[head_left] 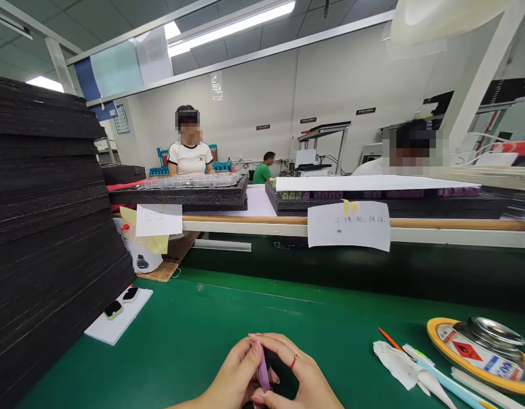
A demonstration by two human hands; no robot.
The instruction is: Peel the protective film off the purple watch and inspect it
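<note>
A foam stack (45, 227) fills the green surface's (194, 341) left edge. At the near edge, the left hand (234, 372) and right hand (303, 375) together pinch a small purple piece (262, 372) upright, apparently for close handling.

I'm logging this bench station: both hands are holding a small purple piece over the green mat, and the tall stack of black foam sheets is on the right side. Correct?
Not quite. The head view shows the stack of black foam sheets on the left side, not the right. The rest holds: the left hand and right hand together hold the small purple piece over the green mat.
</note>
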